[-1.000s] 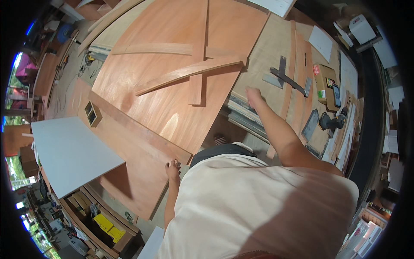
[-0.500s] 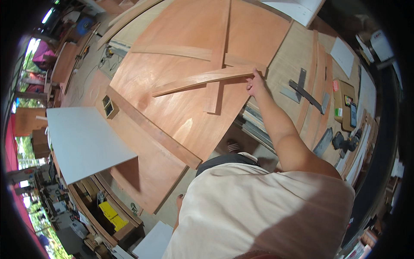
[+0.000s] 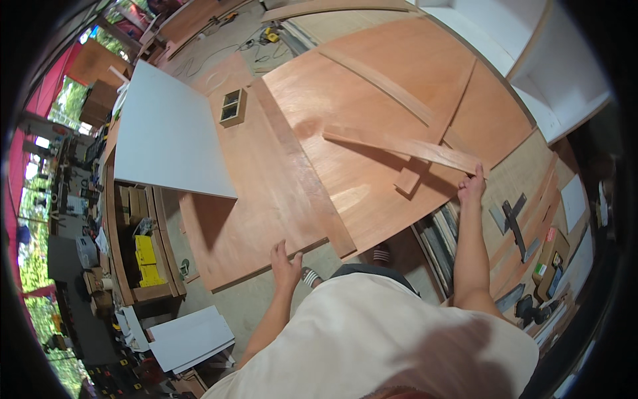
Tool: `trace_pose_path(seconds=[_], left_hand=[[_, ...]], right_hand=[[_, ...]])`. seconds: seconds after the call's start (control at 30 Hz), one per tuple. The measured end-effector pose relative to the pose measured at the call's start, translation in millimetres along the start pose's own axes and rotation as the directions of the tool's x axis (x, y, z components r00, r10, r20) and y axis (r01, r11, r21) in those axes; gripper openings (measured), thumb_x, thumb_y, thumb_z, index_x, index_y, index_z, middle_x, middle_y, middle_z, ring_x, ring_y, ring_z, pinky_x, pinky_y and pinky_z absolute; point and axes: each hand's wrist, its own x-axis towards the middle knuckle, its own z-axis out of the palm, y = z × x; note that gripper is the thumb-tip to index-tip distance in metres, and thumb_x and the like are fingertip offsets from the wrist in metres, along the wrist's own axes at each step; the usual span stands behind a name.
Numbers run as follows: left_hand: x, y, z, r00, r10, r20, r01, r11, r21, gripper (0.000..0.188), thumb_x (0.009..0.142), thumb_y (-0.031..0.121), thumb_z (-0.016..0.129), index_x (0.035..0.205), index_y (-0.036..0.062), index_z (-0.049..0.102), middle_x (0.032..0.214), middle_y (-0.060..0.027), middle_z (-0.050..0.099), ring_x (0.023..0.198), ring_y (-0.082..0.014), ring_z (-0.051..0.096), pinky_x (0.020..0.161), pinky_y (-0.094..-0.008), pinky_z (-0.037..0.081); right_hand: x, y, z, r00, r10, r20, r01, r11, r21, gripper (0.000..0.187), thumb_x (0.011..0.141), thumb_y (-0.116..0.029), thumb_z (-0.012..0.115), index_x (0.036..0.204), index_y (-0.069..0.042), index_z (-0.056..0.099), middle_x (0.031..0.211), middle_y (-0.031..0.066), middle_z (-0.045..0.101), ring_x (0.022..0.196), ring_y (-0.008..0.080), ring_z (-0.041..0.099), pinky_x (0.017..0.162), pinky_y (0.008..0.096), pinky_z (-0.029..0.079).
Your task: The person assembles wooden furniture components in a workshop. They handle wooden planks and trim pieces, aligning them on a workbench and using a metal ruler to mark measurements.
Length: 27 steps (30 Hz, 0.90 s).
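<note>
My right hand (image 3: 472,187) is closed on the near right end of a long wooden strip (image 3: 399,143), thumb and fingers pinching it. The strip slants across a large plywood sheet (image 3: 365,206), its far end tilted toward the left. Beneath it, another strip (image 3: 463,100) crosses, its near end sticking out below. A third strip (image 3: 372,81) lies farther back on the sheet. My left hand (image 3: 286,267) has its fingers apart, by the near edge of a lower plywood panel (image 3: 256,219); whether it touches that edge I cannot tell. A flat board (image 3: 302,169) lies between panel and sheet.
A white panel (image 3: 173,143) and a small divided wooden box (image 3: 232,108) sit at left. Below them is a wooden drawer frame (image 3: 159,219) holding a yellow case (image 3: 145,256). Metal squares (image 3: 513,226) and a cordless drill (image 3: 531,311) lie at right; a white cabinet (image 3: 558,86) stands far right.
My view has swung toward the left. My left hand has come forward to the lower panel's edge. The strip in my right hand has turned, its right end now nearer me.
</note>
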Motion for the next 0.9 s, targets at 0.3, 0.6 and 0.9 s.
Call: trace_pose_path(seconds=[0.3,0.6,0.9], left_hand=[[95,31,-105,0.814,0.58,-0.022,-0.577,0.812,0.087,0.088,0.063,0.023,0.088,0.14,0.0114,0.046,0.14,-0.022,0.04,0.132,-0.0412,0.039,0.108,-0.0575,0.032],[95,-123,-176,0.799,0.567,0.198,-0.581,0.814,0.016,0.078,0.064,0.018,0.084,0.135,0.0104,0.052,0.105,-0.0135,0.058,0.099,-0.0329,0.057,0.088,-0.0453,0.044],[132,-204,-181,0.87,0.431,0.241,-0.441,0.897,-0.012,0.063,0.067,0.012,0.078,0.127,0.0087,0.057,0.107,-0.0142,0.062,0.099,-0.0341,0.058,0.085,-0.0452,0.046]], right_hand=[[-232,-10,67,0.987,-0.143,0.077,0.15,0.985,-0.09,0.027,0.095,-0.04,0.063,0.097,-0.013,0.06,0.07,-0.0019,0.058,0.039,0.0056,0.036,0.034,0.0228,0.025],[-378,99,141,0.968,0.063,0.242,0.006,0.963,-0.271,0.027,0.096,-0.041,0.062,0.091,-0.014,0.059,0.062,-0.0048,0.054,0.036,0.0049,0.033,0.032,0.0223,0.026],[-380,193,205,0.91,0.264,0.319,-0.108,0.896,-0.431,0.039,0.094,-0.055,0.06,0.09,-0.016,0.057,0.067,-0.0038,0.048,0.039,0.005,0.029,0.035,0.0239,0.025]])
